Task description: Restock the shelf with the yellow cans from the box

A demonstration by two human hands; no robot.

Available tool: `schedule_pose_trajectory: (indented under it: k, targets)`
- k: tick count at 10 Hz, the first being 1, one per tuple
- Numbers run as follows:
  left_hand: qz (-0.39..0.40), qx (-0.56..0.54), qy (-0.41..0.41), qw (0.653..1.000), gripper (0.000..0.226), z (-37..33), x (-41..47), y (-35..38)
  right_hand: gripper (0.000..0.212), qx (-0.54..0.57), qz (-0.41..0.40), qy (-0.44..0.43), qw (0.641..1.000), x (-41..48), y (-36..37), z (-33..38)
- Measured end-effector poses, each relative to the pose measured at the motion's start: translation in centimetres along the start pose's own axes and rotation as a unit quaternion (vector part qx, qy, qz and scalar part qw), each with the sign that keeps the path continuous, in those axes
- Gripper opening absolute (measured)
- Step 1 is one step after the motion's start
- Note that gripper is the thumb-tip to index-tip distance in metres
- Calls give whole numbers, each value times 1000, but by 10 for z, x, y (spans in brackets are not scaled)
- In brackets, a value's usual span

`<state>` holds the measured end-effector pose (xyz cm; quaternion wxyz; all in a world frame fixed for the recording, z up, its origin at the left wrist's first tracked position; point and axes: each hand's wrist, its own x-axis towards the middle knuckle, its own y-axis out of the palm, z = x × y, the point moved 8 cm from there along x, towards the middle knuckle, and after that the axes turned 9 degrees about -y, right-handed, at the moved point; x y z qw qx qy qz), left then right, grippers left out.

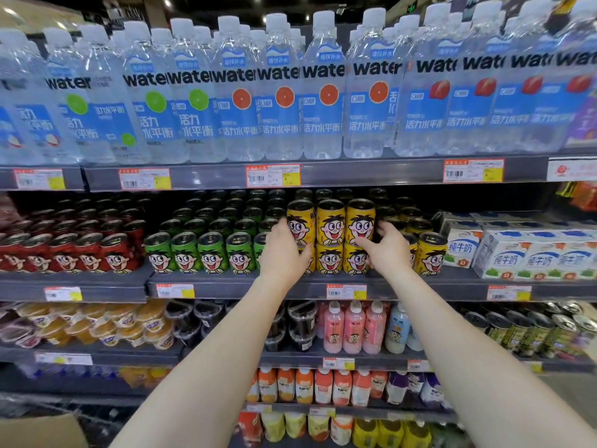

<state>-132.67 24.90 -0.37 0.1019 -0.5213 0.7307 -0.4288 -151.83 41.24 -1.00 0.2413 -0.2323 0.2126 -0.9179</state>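
Yellow cans (330, 223) with a cartoon face stand on the middle shelf (310, 286), three in an upper row stacked on a lower row (329, 258). My left hand (284, 250) grips the left side of this stack and covers most of the lower left can. On the right side, my right hand (386, 248) holds the stack with its fingers curled by the upper right can and its thumb on the lower one. More yellow cans (429, 253) stand further right. A cardboard box corner (38, 430) shows at the bottom left; its inside is hidden.
Green cans (213, 253) stand directly left of the stack, with red cans (80, 253) further left. Milk cartons (529, 257) sit to the right. Water bottles (277, 92) fill the shelf above. Small drink bottles (352, 328) and jelly cups (97, 324) are below.
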Motion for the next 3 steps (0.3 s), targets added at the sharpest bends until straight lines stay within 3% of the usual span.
schedule_pose_trajectory:
  k: [2,3]
  targets:
    - [-53,128,116,984,79,-14,-30,-9,43,-135,-65,-58,987,-34,-10,19]
    - [-62,178,156,970,79,-9,-43,-2,39,-234,-18,-94,968,-50,1,25]
